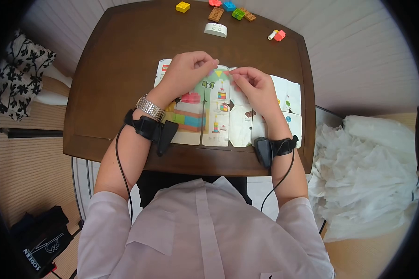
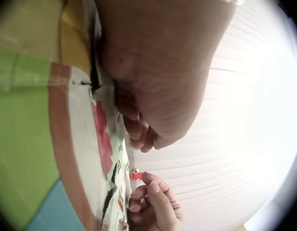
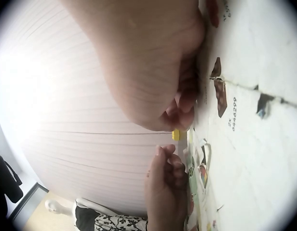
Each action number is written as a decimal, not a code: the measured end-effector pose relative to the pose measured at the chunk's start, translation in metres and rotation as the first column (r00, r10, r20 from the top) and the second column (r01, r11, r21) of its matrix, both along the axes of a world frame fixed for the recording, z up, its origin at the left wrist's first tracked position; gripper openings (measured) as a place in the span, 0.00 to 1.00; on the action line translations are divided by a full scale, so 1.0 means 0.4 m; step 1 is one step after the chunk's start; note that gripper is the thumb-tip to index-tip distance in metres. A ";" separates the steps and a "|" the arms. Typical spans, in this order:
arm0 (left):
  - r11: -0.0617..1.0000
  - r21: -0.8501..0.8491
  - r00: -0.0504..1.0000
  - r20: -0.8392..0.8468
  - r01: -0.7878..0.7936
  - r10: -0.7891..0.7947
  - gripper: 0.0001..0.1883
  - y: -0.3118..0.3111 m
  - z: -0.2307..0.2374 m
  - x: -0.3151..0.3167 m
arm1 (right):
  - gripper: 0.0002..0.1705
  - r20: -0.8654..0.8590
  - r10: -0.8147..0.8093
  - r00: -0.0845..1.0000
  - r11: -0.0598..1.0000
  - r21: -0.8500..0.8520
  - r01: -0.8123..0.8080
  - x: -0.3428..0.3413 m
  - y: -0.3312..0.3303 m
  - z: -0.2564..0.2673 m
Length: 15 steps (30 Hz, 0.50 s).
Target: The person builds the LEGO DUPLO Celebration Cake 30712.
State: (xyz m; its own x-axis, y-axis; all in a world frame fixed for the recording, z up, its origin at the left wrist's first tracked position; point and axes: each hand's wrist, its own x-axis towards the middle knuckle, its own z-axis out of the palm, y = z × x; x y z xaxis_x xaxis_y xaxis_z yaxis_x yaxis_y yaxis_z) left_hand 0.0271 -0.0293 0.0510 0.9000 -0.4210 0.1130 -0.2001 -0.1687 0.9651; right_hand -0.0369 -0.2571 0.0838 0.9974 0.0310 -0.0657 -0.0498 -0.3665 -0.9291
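Note:
A creased, torn paper instruction sheet [image 1: 240, 130] with brick-cake pictures lies flat on the dark wooden table. My left hand [image 1: 186, 72], with a metal watch at its wrist, is over the sheet's upper left part. Its fingers are loosely curled, fingertips close to the sheet's far edge. Opposite, my right hand [image 1: 257, 88] is over the sheet's upper middle, thumb and forefinger near each other. A small gap separates the two hands. Nothing shows in either one. In the right wrist view, the curled fingers [image 3: 186, 118] of the right hand are right at the paper's surface.
Toy bricks lie along the table's far side: a yellow brick [image 1: 183, 7], a white curved brick [image 1: 216, 30], a green brick [image 1: 238, 14], a blue brick [image 1: 229, 6] and brown ones. A pink piece [image 1: 280, 35] lies at the far right. White crumpled fabric [image 1: 368, 181] stands beside the table.

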 end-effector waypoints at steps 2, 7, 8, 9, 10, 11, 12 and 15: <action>1.000 -0.005 1.000 0.008 0.001 -0.001 0.16 0.001 0.002 -0.002 | 0.11 0.006 -0.006 1.000 1.000 0.000 0.006 -0.001 0.007 0.009; 0.999 -0.046 1.000 -0.026 -0.005 0.004 0.16 -0.002 -0.003 -0.003 | 0.13 0.038 0.023 0.999 0.970 -0.244 -0.013 0.027 0.047 0.076; 0.999 -0.047 1.000 -0.022 -0.004 0.003 0.16 -0.002 -0.001 -0.003 | 0.13 0.042 0.022 0.999 0.970 -0.245 -0.011 0.041 0.052 0.076; 0.999 -0.034 1.000 -0.017 -0.004 0.004 0.16 -0.001 0.002 -0.003 | 0.14 0.081 0.024 0.996 0.965 -0.264 -0.002 0.062 0.054 0.074; 1.000 -0.020 1.000 -0.012 -0.005 0.005 0.16 0.000 0.005 -0.003 | 0.14 0.121 0.027 0.992 0.960 -0.281 0.008 0.085 0.057 0.071; 1.000 -0.017 1.000 -0.007 -0.005 0.004 0.16 0.001 0.008 -0.003 | 0.14 0.126 0.026 0.992 0.960 -0.279 0.010 0.108 0.059 0.066; 1.000 -0.019 1.000 -0.021 -0.002 0.001 0.16 0.002 0.011 -0.004 | 0.14 0.121 -0.024 0.992 0.971 -0.235 0.052 0.133 0.061 0.057; 1.000 -0.018 0.999 -0.037 -0.005 0.004 0.16 0.003 0.010 -0.004 | 0.13 0.091 -0.127 0.988 0.984 -0.116 0.137 0.184 0.067 0.044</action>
State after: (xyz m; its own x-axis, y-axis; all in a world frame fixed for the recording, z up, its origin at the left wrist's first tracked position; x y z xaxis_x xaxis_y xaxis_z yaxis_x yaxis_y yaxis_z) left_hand 0.0256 -0.0281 0.0552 0.9054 -0.4154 0.0874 -0.1639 -0.1522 0.9747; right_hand 0.0368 -0.2303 0.1013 0.9943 -0.1041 0.0225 -0.0295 -0.4719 -0.8812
